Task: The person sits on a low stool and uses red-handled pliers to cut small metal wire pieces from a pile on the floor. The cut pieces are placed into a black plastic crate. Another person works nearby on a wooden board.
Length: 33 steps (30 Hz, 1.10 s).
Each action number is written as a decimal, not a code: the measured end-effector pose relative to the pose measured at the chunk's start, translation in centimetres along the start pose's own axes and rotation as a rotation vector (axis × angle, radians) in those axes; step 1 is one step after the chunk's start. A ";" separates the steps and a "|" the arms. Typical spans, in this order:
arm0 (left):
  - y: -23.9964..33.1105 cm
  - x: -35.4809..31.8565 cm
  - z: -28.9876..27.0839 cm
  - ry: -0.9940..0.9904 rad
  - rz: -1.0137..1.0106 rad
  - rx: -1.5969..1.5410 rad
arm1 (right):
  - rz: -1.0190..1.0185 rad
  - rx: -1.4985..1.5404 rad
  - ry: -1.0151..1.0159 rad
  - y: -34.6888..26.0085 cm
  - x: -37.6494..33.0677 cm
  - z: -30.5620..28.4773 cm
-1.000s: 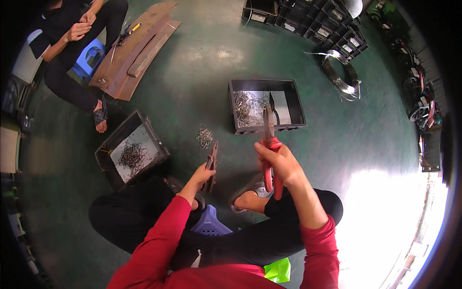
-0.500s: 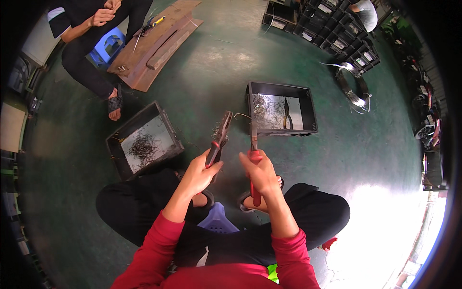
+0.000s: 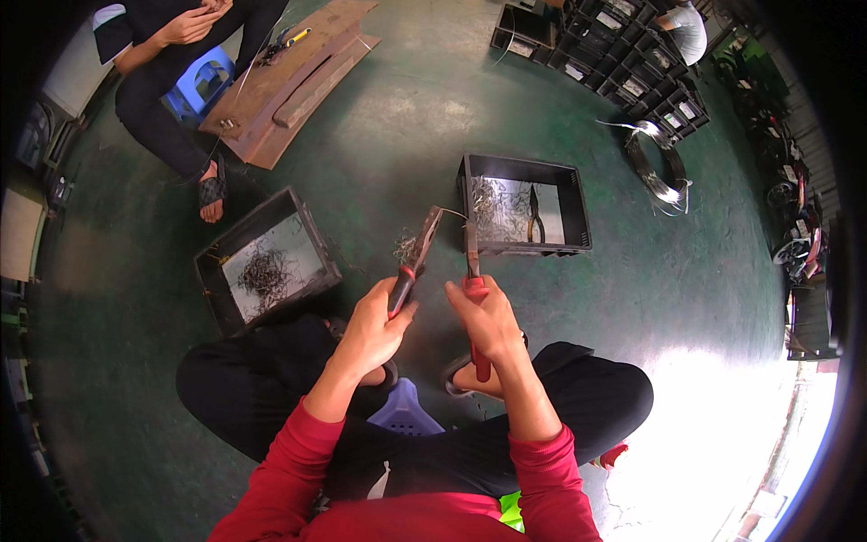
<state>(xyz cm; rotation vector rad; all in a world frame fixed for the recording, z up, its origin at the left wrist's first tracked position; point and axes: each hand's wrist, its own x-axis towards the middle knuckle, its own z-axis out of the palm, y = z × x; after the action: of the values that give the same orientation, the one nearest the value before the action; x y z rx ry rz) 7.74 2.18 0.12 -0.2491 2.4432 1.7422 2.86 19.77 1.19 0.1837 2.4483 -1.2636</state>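
Observation:
My left hand (image 3: 368, 332) is closed round pliers (image 3: 426, 239) with red and black handles. Red-handled pliers (image 3: 472, 257) are gripped in my right hand (image 3: 492, 323), their jaws pointing away from me. A short, thin, curved wire (image 3: 455, 213) spans the gap between the two jaw tips; whether the left jaws clamp it is too small to tell. Beyond my left hand stands a black crate (image 3: 318, 237) with a tangle of small wire pieces (image 3: 265, 276). Another black crate (image 3: 524, 248), farther right, holds scattered wire pieces (image 3: 488, 206) and dark pliers (image 3: 535, 217).
At the far left a person (image 3: 149, 86) sits on a blue stool (image 3: 203, 83) beside a brown bench (image 3: 298, 77) with tools. Stacked black crates (image 3: 623, 54) and a wire coil (image 3: 664, 167) stand far right. Another person (image 3: 688, 34) is behind the stack.
The left pliers' tips have come up against the wire's left end, which earlier hung as a free hook beside them. Across from me, the other person's hands have shifted a little.

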 end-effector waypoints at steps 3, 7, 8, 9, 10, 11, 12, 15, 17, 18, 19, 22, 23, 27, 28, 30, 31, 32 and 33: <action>0.7 -0.5 -0.3 -0.016 -0.012 0.029 | -0.009 -0.015 -0.001 0.1 -0.1 -0.1; 1.6 -1.4 -0.6 -0.063 -0.031 -0.006 | -0.015 -0.047 0.010 0.0 -0.1 -0.4; 1.7 -1.5 -0.7 -0.054 -0.001 -0.002 | -0.022 -0.070 0.012 -0.1 0.0 -0.5; 1.8 -1.6 -0.7 -0.053 -0.006 -0.004 | -0.028 -0.093 0.014 -0.1 0.0 -0.7; 1.9 -1.7 -0.8 -0.058 -0.034 -0.009 | -0.032 -0.114 0.016 -0.2 0.0 -0.7; 2.0 -1.8 -0.8 -0.056 -0.012 -0.009 | -0.034 -0.131 0.023 -0.2 -0.1 -0.7; 2.1 -1.9 -0.8 -0.055 -0.012 -0.013 | -0.038 -0.149 0.030 -0.3 -0.1 -0.7; 2.1 -2.1 -1.0 -0.080 -0.063 -0.027 | -0.054 -0.197 0.081 -0.3 0.1 -0.4; 2.0 -2.2 -1.0 -0.083 -0.074 -0.046 | -0.070 -0.221 0.117 -0.3 0.2 -0.1; 1.9 -2.2 -0.9 -0.075 -0.058 -0.060 | -0.079 -0.229 0.132 -0.3 0.3 0.0; 1.9 -2.2 -0.8 -0.067 -0.043 -0.074 | -0.064 -0.251 0.147 -0.3 0.3 0.0; 1.6 -2.3 -0.8 -0.101 -0.072 -0.086 | -0.081 -0.313 0.124 -0.4 0.4 -0.3; 1.6 -2.3 -0.8 -0.113 -0.081 -0.085 | -0.070 -0.329 0.124 -0.4 0.5 -0.4; 1.6 -2.3 -0.9 -0.149 -0.091 -0.102 | -0.115 -0.403 0.179 -0.1 0.8 -0.6; 1.7 -2.3 -0.8 -0.154 -0.086 -0.111 | -0.124 -0.422 0.199 0.1 0.9 -0.6; 1.8 -2.2 -0.8 -0.167 -0.097 -0.120 | -0.159 -0.443 0.230 0.5 1.0 -0.7; 1.8 -2.2 -0.8 -0.173 -0.103 -0.124 | -0.176 -0.454 0.246 0.7 1.1 -0.7; 1.9 -2.3 -0.8 -0.181 -0.113 -0.137 | -0.193 -0.465 0.264 1.0 1.2 -0.8; 2.0 -2.3 -0.8 -0.188 -0.123 -0.150 | -0.213 -0.476 0.283 1.2 1.2 -0.8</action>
<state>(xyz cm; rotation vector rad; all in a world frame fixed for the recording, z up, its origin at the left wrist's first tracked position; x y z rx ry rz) 9.57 2.16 2.70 -0.2333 2.1252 1.8081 1.85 21.03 0.21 -0.0322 2.9987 -0.7298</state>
